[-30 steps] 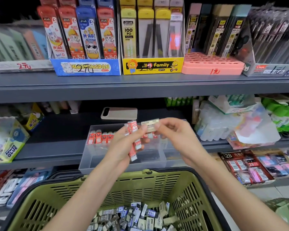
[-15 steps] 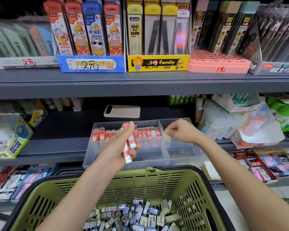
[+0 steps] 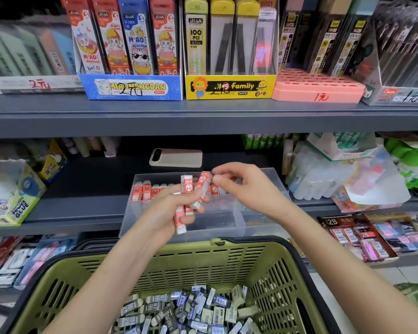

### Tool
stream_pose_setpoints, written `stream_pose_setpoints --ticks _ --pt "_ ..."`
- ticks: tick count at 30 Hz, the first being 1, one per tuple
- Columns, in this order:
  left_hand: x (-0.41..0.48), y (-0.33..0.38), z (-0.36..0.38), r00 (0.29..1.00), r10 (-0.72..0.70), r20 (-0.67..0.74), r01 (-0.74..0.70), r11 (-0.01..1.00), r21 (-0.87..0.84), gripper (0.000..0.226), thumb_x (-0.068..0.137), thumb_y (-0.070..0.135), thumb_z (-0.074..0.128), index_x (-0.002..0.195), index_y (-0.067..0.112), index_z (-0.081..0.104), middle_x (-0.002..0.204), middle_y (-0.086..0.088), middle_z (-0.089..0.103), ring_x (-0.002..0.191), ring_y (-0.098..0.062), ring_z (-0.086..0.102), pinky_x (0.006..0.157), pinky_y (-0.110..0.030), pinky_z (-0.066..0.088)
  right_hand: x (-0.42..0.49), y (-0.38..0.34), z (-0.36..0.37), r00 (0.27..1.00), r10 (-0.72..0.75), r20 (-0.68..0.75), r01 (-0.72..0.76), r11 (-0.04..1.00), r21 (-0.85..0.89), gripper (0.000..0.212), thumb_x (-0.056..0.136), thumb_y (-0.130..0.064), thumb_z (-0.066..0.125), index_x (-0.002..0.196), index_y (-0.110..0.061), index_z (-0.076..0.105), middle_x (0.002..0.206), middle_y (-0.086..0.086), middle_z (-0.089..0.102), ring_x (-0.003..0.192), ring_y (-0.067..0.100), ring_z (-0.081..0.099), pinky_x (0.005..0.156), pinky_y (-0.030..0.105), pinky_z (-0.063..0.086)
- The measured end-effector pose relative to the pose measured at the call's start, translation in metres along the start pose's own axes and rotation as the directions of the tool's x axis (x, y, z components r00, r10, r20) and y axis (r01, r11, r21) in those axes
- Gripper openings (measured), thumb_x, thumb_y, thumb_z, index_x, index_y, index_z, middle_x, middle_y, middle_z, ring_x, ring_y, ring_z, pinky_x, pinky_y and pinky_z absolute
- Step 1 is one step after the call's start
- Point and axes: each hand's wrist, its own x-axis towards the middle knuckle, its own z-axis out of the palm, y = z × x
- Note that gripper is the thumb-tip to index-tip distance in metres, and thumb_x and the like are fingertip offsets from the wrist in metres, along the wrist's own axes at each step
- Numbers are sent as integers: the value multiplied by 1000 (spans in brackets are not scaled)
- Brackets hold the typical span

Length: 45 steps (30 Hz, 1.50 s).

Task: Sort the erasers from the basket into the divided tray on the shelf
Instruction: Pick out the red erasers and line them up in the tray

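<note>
My left hand (image 3: pixel 165 210) grips a small bundle of red-and-white erasers (image 3: pixel 186 186) in front of the clear divided tray (image 3: pixel 215 229) on the middle shelf. With thumb and fingertips, my right hand (image 3: pixel 241 186) pinches the top end of one tilted red eraser (image 3: pixel 204 180) from that bundle. A row of red erasers (image 3: pixel 145 192) stands along the tray's back-left compartment. Below my arms, the green basket (image 3: pixel 227 257) holds several loose grey, blue and cream erasers (image 3: pixel 191 309).
A beige phone (image 3: pixel 176 158) lies on the shelf behind the tray. A glue box (image 3: pixel 17 203) stands at the left and plastic-wrapped packs (image 3: pixel 343 179) at the right. Pencil-lead display boxes (image 3: pixel 229 88) fill the upper shelf. Eraser packs (image 3: pixel 362 235) sit lower right.
My right hand carried a cream eraser to the tray's right side and let it go. It has come back to the bundle and now pinches a red eraser. The left hand barely moved.
</note>
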Motion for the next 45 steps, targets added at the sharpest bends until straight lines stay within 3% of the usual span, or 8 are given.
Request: stream_pose_setpoints --ticks 4,10,17,23,30,37,42,45 --pt "-7 2 -5 999 6 52 -9 997 71 25 64 22 75 82 6 70 74 -11 68 49 -11 55 34 -15 26 -3 -9 7 991 -17 131 5 996 92 31 86 -14 65 117 -16 61 93 1 65 86 12 59 81 23 46" --pt "-16 8 -17 997 -43 61 39 997 63 43 61 38 76 89 7 68 62 -13 62 41 -10 44 30 -13 25 -12 -6 16 967 -214 141 248 919 -305 18 79 -26 73 93 -15 72 80 -10 60 81 13 51 73 22 37" --pt "-16 12 -41 996 -59 -61 46 980 -195 37 89 33 57 100 -2 63 66 -12 65 45 -13 51 31 -16 29 17 11 4 928 219 -301 -314 893 -321 39 74 -47 71 62 -10 71 58 3 65 61 15 58 61 27 43" --pt "-25 12 -50 995 -43 -90 41 999 -27 48 71 52 66 101 14 73 98 -9 74 54 -10 60 33 -16 31 61 15 39 898 359 -253 -439 718 -540 36 72 -43 71 68 -8 61 64 3 57 66 24 58 57 23 39" --pt "-29 11 -59 993 -43 -109 52 995 85 35 75 54 65 94 26 77 88 10 74 48 -5 35 42 -21 17 63 18 53 890 400 -218 -446 667 -596 26 71 -35 68 75 -12 56 70 1 55 70 24 55 61 25 40" --pt "-31 14 -58 993 1 -118 6 998 57 34 82 37 67 97 7 72 73 0 65 55 -7 45 37 -16 26 41 3 49 958 230 -174 -288 778 -559 37 92 -33 51 72 -7 68 69 6 63 69 23 58 66 31 49" --pt "-29 15 -54 994 39 -105 -24 990 142 23 84 32 67 87 10 70 72 1 66 55 -6 44 37 -15 24 -4 -43 57 990 110 89 -123 979 160 19 87 -33 63 79 -18 71 69 -4 68 61 3 54 53 20 45" --pt "-26 14 -46 993 52 -101 -27 972 233 23 82 37 69 67 20 65 57 2 53 46 -8 34 36 -16 20 -17 -43 66 999 24 21 -22 995 -99 11 77 -29 74 81 -23 67 66 -10 60 56 -1 49 56 9 41"
